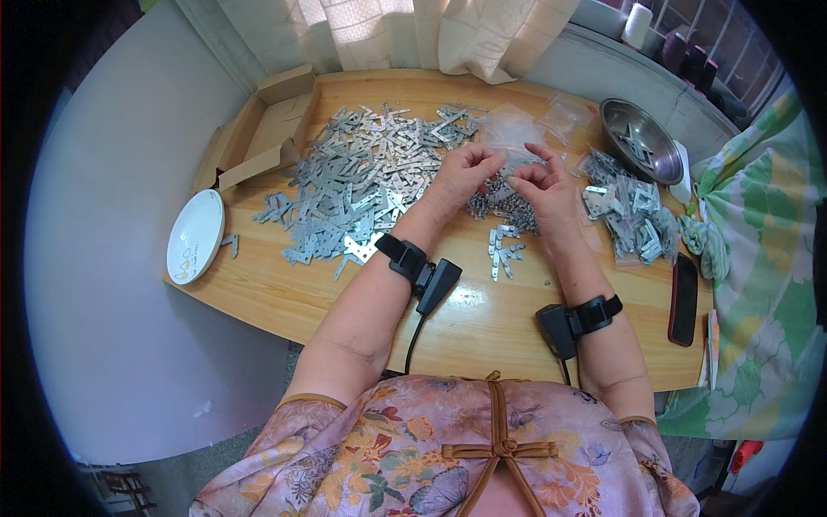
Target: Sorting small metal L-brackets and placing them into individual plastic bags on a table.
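The left hand (465, 177) and right hand (549, 183) meet just right of the upper centre of the frame, above a pile of small screws (515, 209). The left fingertips are drawn narrowly together and point right; the right hand's fingers are bent, its thumb pointing left toward them. Whether anything is pinched in either hand is too small to tell.

Clear plastic bags (510, 127) lie flat just above the hands. Below the screws, near the centre, a small group of metal brackets (502, 254) has its long axis running up and down the frame, with short arms reaching right. The large heap of brackets (370, 172) fills the upper left-centre, its flat pieces pointing every way. One loose L-shaped bracket (233, 245) lies beside a white plate (194, 237) at the left, one arm pointing down the frame.

At the right, filled bags (642, 224) of brackets sit below a steel bowl (662, 142) that holds more pieces. A phone (683, 297) at the lower right stretches nearly up and down the frame. An open cardboard box (276, 121) slants at the upper left of the wooden table (491, 327).
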`<action>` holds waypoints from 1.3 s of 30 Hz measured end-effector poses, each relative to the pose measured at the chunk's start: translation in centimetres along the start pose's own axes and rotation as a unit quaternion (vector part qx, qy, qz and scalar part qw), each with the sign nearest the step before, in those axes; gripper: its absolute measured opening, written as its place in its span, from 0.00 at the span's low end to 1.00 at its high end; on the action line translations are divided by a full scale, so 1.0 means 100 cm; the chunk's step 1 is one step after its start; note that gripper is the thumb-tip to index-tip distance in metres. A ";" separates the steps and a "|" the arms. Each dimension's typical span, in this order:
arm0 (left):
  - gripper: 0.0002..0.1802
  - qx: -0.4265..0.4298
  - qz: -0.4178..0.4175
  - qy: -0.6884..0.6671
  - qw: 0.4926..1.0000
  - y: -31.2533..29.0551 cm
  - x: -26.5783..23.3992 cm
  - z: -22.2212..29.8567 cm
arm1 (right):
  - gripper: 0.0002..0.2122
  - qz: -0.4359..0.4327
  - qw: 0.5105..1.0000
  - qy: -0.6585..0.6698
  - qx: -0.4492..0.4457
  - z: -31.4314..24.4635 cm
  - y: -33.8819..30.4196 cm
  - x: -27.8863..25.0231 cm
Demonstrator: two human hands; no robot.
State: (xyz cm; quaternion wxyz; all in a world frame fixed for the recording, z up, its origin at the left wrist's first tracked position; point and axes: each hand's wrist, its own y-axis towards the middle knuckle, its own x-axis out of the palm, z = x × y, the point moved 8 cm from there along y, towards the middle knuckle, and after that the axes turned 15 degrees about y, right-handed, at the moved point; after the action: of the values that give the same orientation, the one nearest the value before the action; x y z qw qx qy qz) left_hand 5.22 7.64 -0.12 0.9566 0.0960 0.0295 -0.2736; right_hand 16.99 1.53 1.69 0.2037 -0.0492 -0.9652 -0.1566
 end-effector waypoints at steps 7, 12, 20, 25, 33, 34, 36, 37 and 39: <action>0.09 0.026 -0.011 0.029 0.999 0.000 0.003 0.004 | 0.25 0.045 0.999 0.006 -0.022 -0.006 -0.001 -0.006; 0.08 0.056 -0.043 0.097 0.993 -0.001 0.011 0.007 | 0.26 0.062 0.994 0.091 -0.028 -0.004 0.001 -0.013; 0.07 0.049 0.025 0.007 0.998 -0.003 0.003 0.016 | 0.27 -0.015 0.995 -0.094 -0.026 -0.004 -0.001 0.003; 0.05 0.093 -0.010 0.048 0.995 -0.002 0.005 0.019 | 0.29 -0.048 0.990 -0.124 -0.047 -0.005 -0.004 0.014; 0.03 0.186 0.022 0.185 0.965 -0.002 0.004 0.031 | 0.29 -0.031 0.984 -0.172 -0.044 -0.006 -0.002 0.008; 0.04 0.181 0.036 0.177 0.967 0.000 0.002 0.030 | 0.29 -0.025 0.988 -0.148 -0.035 -0.006 -0.002 0.007; 0.04 0.177 0.049 0.170 0.968 0.000 0.000 0.029 | 0.29 -0.019 0.992 -0.123 -0.025 -0.006 -0.002 0.008; 0.04 0.178 0.054 0.161 0.969 -0.001 -0.001 0.030 | 0.29 -0.001 0.998 -0.054 -0.014 -0.007 -0.003 0.010; 0.04 0.181 0.058 0.151 0.970 -0.002 -0.001 0.032 | 0.29 0.017 1.000 0.015 -0.002 -0.006 -0.003 0.007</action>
State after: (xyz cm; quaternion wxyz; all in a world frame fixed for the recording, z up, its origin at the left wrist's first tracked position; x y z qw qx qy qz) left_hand 5.03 6.91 3.01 0.9221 0.3089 0.1178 -0.2012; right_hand 16.54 1.08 2.37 0.2209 -0.0636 -0.9606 -0.1563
